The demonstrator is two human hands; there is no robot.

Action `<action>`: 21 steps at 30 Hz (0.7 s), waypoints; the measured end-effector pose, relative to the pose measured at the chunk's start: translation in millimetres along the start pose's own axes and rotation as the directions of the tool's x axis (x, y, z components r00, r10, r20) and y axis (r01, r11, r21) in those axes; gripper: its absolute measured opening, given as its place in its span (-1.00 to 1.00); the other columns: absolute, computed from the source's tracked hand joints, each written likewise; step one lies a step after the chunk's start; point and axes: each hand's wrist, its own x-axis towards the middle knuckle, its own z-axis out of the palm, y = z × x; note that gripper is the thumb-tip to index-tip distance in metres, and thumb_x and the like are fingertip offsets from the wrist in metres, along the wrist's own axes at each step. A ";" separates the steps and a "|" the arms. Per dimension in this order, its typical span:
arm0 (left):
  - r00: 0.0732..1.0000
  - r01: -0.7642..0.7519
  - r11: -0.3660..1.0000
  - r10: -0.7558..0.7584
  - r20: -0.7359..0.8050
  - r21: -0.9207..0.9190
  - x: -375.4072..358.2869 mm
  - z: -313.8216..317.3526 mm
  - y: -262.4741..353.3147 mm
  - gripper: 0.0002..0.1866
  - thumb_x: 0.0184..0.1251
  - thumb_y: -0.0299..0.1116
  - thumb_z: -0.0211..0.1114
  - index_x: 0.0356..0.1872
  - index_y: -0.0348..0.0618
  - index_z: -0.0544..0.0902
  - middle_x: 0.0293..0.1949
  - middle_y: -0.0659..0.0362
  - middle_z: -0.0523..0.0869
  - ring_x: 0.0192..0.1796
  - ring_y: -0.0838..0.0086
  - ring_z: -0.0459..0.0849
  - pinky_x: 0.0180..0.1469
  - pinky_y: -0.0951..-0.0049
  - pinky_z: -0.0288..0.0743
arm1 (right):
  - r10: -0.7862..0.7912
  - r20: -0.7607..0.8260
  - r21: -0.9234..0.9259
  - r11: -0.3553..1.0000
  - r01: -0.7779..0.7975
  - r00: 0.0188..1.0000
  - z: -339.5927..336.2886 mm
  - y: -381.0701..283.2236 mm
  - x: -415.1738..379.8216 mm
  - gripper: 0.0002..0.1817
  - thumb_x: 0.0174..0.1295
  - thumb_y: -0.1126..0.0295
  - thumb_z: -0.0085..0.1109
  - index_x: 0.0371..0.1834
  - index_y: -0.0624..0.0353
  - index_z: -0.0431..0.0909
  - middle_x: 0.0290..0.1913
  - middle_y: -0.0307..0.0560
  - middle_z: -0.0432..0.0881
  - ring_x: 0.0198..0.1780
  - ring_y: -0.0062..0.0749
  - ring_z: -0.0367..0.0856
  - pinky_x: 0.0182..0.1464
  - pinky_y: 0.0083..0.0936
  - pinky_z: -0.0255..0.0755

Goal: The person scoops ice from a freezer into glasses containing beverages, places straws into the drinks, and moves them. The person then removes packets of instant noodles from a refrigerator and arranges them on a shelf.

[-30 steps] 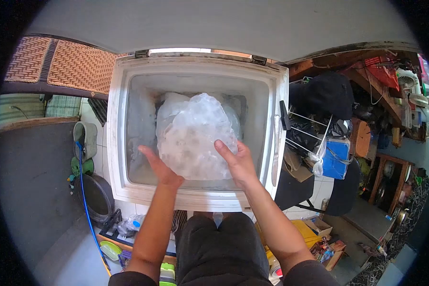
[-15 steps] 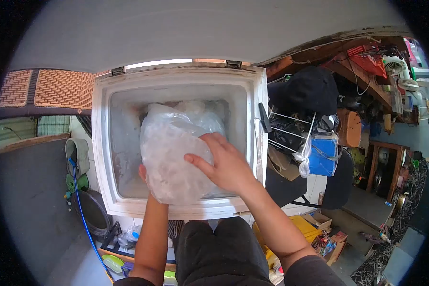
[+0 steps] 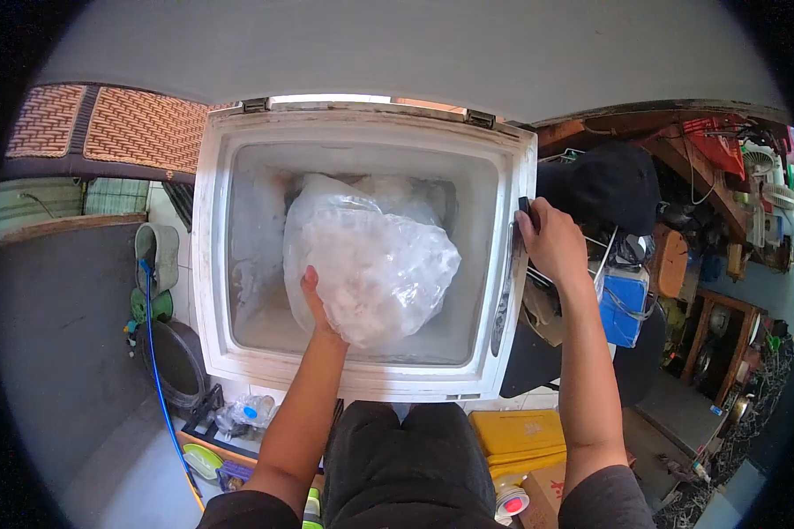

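A bulky clear plastic bag of ice (image 3: 375, 273) is over the inside of an open white chest freezer (image 3: 282, 379). My left hand (image 3: 318, 304) supports the bag at its lower left, thumb on the near side and the other fingers hidden beneath it. My right hand (image 3: 556, 238) is at the freezer's right rim, its fingers closed around a slim black handle (image 3: 524, 206); whatever it belongs to is mostly covered by the hand. Behind the held bag, more frosty plastic bags (image 3: 415, 196) lie at the back of the freezer.
The raised grey lid (image 3: 397, 53) spans the top. Right of the freezer stand a wire rack (image 3: 600, 256), a black cloth-like bundle (image 3: 600, 185) and a blue box (image 3: 625, 309). Yellow packaging (image 3: 520, 436) lies on the floor near my legs. A blue hose (image 3: 154, 353) runs down the left.
My right hand has left the ice bag and moved right to the black handle on the rim. The bag has tilted to the right on my left hand.
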 end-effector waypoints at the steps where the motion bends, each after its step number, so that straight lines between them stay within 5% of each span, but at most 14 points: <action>1: 1.000 -0.001 1.000 0.001 0.000 -0.003 1.2 -0.6 1.2 -0.05 0.24 0.33 0.14 0.55 0.01 0.17 0.47 0.00 0.34 0.41 0.00 0.40 0.37 -0.10 0.39 | 0.010 0.017 -0.047 0.999 -0.009 1.000 -0.7 1.0 1.4 -0.66 0.37 0.11 0.11 -0.13 0.21 0.56 -0.22 0.22 0.70 -0.14 0.21 0.66 -0.08 0.01 0.51; 3: 1.000 -0.004 0.989 0.007 -0.022 0.150 1.1 0.7 5.6 -0.09 0.22 0.24 0.18 0.52 -0.01 0.22 0.41 0.01 0.41 0.35 0.03 0.46 0.30 -0.06 0.47 | -0.002 0.024 -0.072 0.997 0.004 1.000 -1.7 3.3 1.9 -0.68 0.38 0.13 0.09 -0.14 0.21 0.53 -0.22 0.26 0.68 -0.14 0.24 0.65 -0.08 0.03 0.50; 8: 0.999 0.007 0.992 -0.003 -0.035 0.123 -2.6 11.1 13.9 -0.10 0.15 0.13 0.25 0.48 -0.10 0.26 0.36 0.01 0.48 0.32 0.07 0.51 0.28 0.03 0.52 | 0.036 -0.183 0.101 0.995 -0.017 0.982 -15.1 5.5 -1.6 -0.70 0.43 0.17 0.03 -0.20 0.24 0.44 -0.24 0.33 0.65 -0.15 0.34 0.61 -0.14 0.11 0.43; 11: 1.000 0.004 0.990 -0.002 -0.012 0.141 -4.1 5.0 18.3 -0.11 0.14 0.08 0.27 0.48 -0.12 0.26 0.35 -0.01 0.48 0.33 0.06 0.51 0.28 0.04 0.52 | -0.034 -0.320 0.433 0.884 0.178 0.947 -27.1 -2.0 -14.2 -0.74 0.51 0.26 0.02 -0.22 0.24 0.36 -0.43 0.08 0.53 -0.41 -0.12 0.50 -0.28 -0.27 0.40; 14: 0.998 0.060 0.994 -0.056 -0.041 0.089 -6.4 -7.4 19.0 -0.13 0.13 0.03 0.28 0.47 -0.14 0.27 0.33 -0.02 0.50 0.32 0.07 0.51 0.29 0.04 0.51 | 0.022 -0.146 0.805 0.584 0.105 0.989 -20.4 -26.4 -37.6 -0.80 0.50 0.28 0.05 -0.20 0.19 0.40 -0.37 -0.38 0.36 -0.35 -0.65 0.30 -0.30 -0.63 0.27; 17: 0.995 0.084 0.992 -0.079 -0.062 0.099 -6.0 -4.0 21.2 -0.16 0.12 -0.02 0.29 0.44 -0.17 0.31 0.28 -0.01 0.54 0.28 0.08 0.55 0.27 0.04 0.52 | -0.012 0.019 0.940 0.342 -0.014 1.000 9.5 -46.1 -50.0 -0.83 0.46 0.27 0.08 -0.08 0.11 0.42 -0.41 -0.32 0.41 -0.50 -0.69 0.39 -0.46 -0.66 0.31; 21: 0.991 0.117 0.974 -0.102 -0.084 0.195 -7.4 -12.2 28.2 -0.22 0.13 -0.07 0.31 0.38 -0.22 0.37 0.18 0.00 0.62 0.18 0.11 0.64 0.21 0.07 0.57 | -0.039 0.193 0.949 0.262 -0.176 0.980 33.8 -65.9 -56.9 -0.87 0.41 0.29 0.02 -0.11 0.07 0.40 -0.33 -0.20 0.58 -0.54 -0.63 0.44 -0.57 -0.67 0.28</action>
